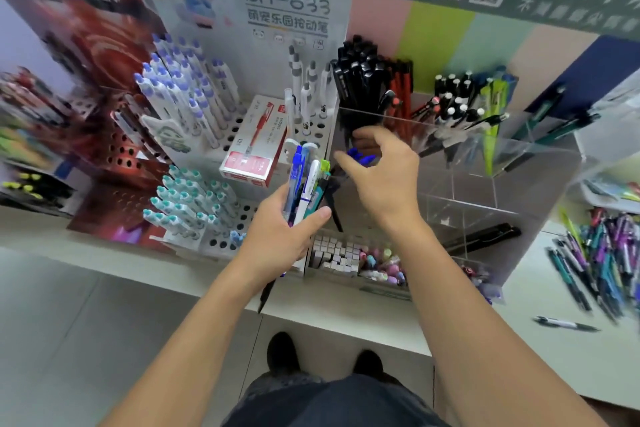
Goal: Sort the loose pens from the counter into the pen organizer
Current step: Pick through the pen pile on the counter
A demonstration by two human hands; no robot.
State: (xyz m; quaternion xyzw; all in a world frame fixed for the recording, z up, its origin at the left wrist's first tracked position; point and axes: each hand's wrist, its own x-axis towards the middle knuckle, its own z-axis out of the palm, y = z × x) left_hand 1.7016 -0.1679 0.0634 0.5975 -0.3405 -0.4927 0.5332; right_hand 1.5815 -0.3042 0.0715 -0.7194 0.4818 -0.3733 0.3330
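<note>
While your left hand (277, 236) grips a bundle of pens (306, 184) beside the clear acrylic organizer (467, 184), your right hand (384, 170) pinches a blue pen (360, 157) over its compartment; loose pens (602, 253) lie on the surface (554, 357).

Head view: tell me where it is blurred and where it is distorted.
Head view: motion blur smears the left displays and the loose pens on the counter at right; the left hand gripping a pen bundle and the right hand stay fairly sharp; wide-angle distortion bends the edges; the clear organizer shows faint glare.
</note>
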